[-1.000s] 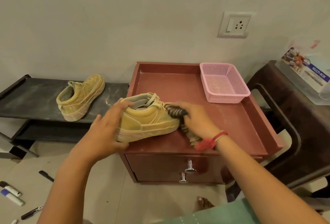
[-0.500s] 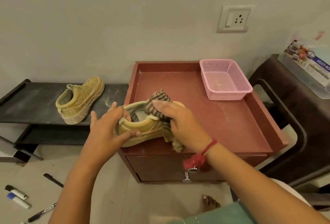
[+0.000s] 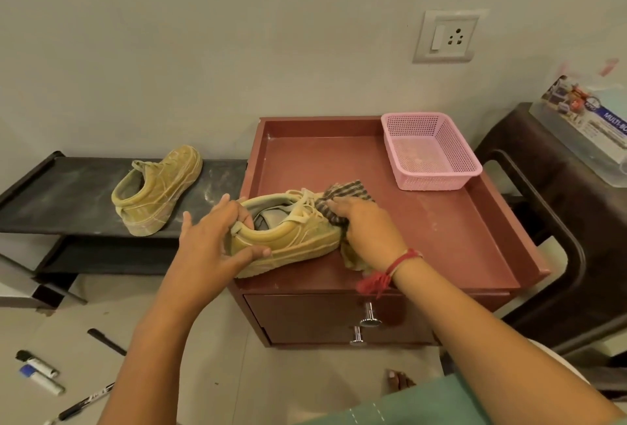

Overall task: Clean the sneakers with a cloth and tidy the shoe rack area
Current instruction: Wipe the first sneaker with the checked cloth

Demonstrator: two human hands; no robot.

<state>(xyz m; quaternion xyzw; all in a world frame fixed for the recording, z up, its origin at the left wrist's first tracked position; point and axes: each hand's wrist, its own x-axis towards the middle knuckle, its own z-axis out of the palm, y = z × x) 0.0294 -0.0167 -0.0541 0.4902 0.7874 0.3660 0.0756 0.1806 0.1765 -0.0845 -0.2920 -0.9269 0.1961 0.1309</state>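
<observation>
**A:** So, is there any writing you can read?

**B:** Only on the box (image 3: 590, 126) at the far right, which lies on a dark stool (image 3: 576, 221). White letters on a blue band read "MULTI-BO", cut off by the edge of the frame. The finer print beside it is too small to read. A black pen (image 3: 84, 404) on the floor has white lettering that I cannot read either.

**A:** And the hands?

**B:** The left hand (image 3: 207, 245) has its grip closed on the heel of the sneaker (image 3: 288, 241), with the thumb along the outer side and the fingers hooked over the collar. The right hand (image 3: 369, 228) has its grip clamped on a striped cloth (image 3: 349, 192) and presses it against the toe end. A red thread (image 3: 390, 272) circles that wrist.

**A:** Where does that sneaker sit?

**B:** It sits on the red tabletop (image 3: 441, 241), near the front left corner, with the toe pointing right.

**A:** And its pair?

**B:** The second sneaker (image 3: 156, 190) stands on the top shelf of the dark shoe rack (image 3: 61, 197), just left of the cabinet. Its toe points toward the wall, and it is well apart from both hands.

**A:** Anything else around?

**B:** A pink basket (image 3: 437, 180) sits at the back right corner of the tabletop, apart from the cloth. Two metal knobs (image 3: 369, 317) show on the drawer fronts below. A wall socket (image 3: 446, 36) with a switch is above. Two markers (image 3: 40, 372) lie on the floor at lower left.
</observation>
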